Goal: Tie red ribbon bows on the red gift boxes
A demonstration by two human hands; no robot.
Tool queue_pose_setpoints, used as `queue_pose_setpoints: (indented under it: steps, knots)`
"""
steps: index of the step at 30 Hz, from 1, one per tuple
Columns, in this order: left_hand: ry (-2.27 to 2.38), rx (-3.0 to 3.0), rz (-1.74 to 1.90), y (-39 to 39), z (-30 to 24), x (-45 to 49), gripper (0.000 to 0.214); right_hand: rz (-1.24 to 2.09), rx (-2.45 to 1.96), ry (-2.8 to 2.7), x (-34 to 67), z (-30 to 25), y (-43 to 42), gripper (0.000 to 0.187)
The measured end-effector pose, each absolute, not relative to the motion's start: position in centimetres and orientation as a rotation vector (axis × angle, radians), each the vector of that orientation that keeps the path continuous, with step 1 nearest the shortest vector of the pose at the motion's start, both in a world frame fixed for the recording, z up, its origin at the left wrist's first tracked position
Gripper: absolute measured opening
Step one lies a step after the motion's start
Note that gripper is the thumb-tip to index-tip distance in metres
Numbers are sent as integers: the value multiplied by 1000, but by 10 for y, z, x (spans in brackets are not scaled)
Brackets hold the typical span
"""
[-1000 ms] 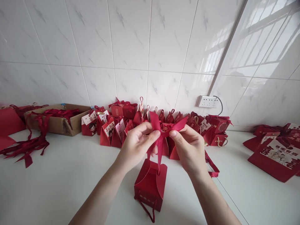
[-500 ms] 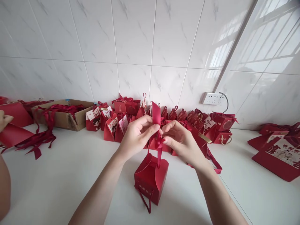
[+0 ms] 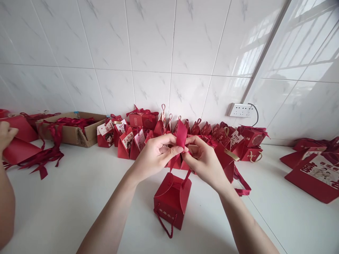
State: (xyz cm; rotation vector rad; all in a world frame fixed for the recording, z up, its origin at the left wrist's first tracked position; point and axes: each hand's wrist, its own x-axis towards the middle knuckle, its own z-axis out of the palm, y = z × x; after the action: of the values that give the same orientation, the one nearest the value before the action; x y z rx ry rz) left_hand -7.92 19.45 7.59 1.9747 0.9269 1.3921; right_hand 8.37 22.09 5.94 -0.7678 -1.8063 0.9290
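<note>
A red ribbon [image 3: 181, 133] is pinched between my two hands, its loop standing up above my fingertips. My left hand [image 3: 162, 150] grips it with thumb and forefinger; my right hand [image 3: 201, 157] pinches it close beside, the fingertips of both nearly meeting. Below them the ribbon's two strands run down to a small red gift box [image 3: 171, 201] with curved top flaps and gold lettering. A twisted red cord handle hangs on the box's front. Whether the box rests on the white table [image 3: 127, 211] or hangs just above it, I cannot tell.
Several finished-looking red gift boxes [image 3: 140, 118] stand along the tiled wall. A cardboard box [image 3: 90, 132] of ribbons is at the left, loose ribbons [image 3: 42, 158] beside it. Another person's hand [image 3: 7, 135] shows at the left edge. Larger red bags [image 3: 315, 176] lie right.
Both hands have shifted slightly right and drawn closer together on the ribbon. The small box has moved a little up and right. The other person's hand at the left has come further into view.
</note>
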Motion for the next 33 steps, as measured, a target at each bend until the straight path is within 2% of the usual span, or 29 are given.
queue_pose_setpoints:
  steps: [3,10,20,25,29,33]
  knots:
    - [924,1971,1352,195,77,-80,15,737,-833,-1775,78,55,216,17]
    - [952,1965,1406,198,78,-82,18,775,-760,-1753,80,57,212,33]
    - [939,1946,1399,206,70,-79,19,829,-826,-1584,77,55,215,34]
    - [771,1872,1482,203,65,-73,12,656,-911,-1595,80,58,211,29]
    - [763,1570,1695,196,49,-76,11,478,-920,-1502,86,54,205,24]
    - [762,1051,1778,190,20,-88,20,281,-1069,-1390,103,38,200,34]
